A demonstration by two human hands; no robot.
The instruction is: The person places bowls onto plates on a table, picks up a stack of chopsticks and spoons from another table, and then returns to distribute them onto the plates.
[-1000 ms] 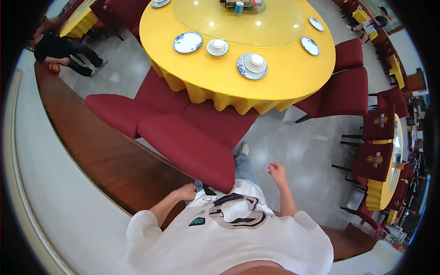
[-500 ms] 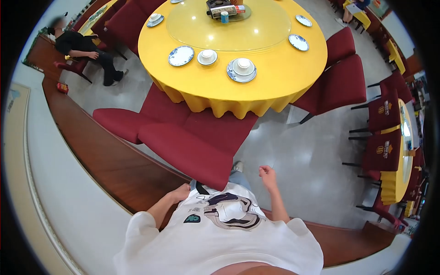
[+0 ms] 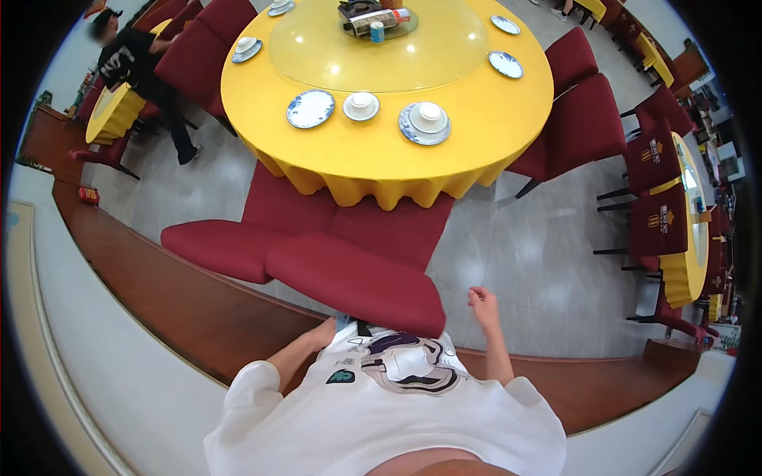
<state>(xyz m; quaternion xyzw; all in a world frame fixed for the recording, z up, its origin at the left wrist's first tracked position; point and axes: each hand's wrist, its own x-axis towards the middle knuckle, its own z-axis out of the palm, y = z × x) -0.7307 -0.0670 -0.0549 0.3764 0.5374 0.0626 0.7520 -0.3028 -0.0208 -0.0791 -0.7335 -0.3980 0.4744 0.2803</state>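
My right hand [image 3: 483,306] is raised over the grey floor to the right of a red chair back [image 3: 357,282]; its fingers are curled, and whether anything is in them is too small to tell. My left hand [image 3: 323,333] hangs by my waist at the left edge of my shirt, below the chair back, with its fingers mostly hidden. Beyond the two red chairs stands a round table [image 3: 349,163] with a yellow cloth. Near its front edge are a blue-patterned plate [image 3: 310,109], a cup on a saucer [image 3: 361,105] and a cup on stacked plates [image 3: 425,122].
A glass turntable [image 3: 317,55] bears a dark item and a blue can [image 3: 376,32]. More red chairs [image 3: 583,127] stand at the right, near another yellow table [image 3: 684,274]. A person in black [image 3: 139,67] is at the upper left. A brown ledge [image 3: 182,305] runs behind the chairs.
The person in black, who was seated, is now upright. My view has shifted, and the near chair back reaches further right across my waist. My right hand stays raised and curled.
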